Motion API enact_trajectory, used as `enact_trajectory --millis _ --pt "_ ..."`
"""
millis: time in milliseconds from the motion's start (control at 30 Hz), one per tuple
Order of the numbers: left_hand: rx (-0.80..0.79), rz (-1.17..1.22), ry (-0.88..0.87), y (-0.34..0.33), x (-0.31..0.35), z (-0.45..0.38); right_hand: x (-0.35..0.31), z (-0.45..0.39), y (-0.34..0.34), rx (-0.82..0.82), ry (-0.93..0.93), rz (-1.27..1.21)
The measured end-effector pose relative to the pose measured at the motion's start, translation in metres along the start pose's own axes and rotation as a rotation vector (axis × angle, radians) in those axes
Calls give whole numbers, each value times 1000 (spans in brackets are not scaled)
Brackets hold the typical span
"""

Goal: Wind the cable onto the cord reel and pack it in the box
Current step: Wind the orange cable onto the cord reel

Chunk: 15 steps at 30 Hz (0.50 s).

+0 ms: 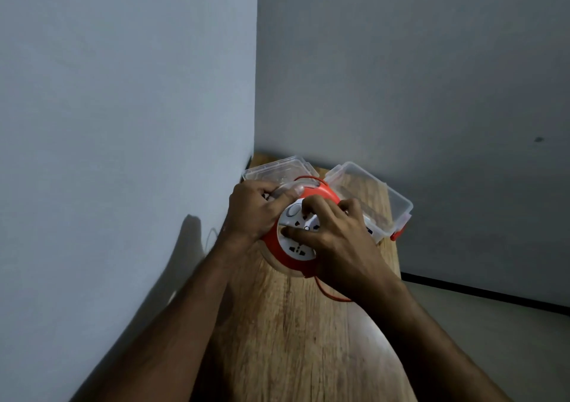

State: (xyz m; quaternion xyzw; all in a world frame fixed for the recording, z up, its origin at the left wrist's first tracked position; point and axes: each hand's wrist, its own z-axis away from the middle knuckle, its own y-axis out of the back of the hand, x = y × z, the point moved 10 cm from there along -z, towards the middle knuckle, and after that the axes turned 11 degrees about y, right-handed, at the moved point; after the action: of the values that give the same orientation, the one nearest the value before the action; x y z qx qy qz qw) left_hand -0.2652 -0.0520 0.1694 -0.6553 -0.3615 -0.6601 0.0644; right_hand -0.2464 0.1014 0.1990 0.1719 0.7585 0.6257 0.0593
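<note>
From the left, I have my left hand [256, 208] clamped around the rim of the round orange plastic cord reel with its white socket face [296, 248], which sits on the narrow wooden table [296, 340] against the wall, while my right hand [336, 241] presses its fingers onto that face, closed on it as if to turn it. A loop of thin orange cable [328, 293] hangs loose below my right wrist, so I judge winding unfinished. Behind the reel lie the clear plastic lid [274, 168] and, further right, the open clear plastic box with orange latches [379, 198], empty as far as I can see, so packing is left.
</note>
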Motion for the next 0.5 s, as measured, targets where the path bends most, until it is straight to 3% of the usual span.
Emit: enact_trajectory --millis 200,400,500 --pt "16 -10 -11 1 4 2 9 -1 4 127 -92 -29" --pt "37 32 64 -1 2 2 30 14 3 291 -495 -272" --pt "47 44 81 -1 -2 3 31 16 2 313 -561 -340"
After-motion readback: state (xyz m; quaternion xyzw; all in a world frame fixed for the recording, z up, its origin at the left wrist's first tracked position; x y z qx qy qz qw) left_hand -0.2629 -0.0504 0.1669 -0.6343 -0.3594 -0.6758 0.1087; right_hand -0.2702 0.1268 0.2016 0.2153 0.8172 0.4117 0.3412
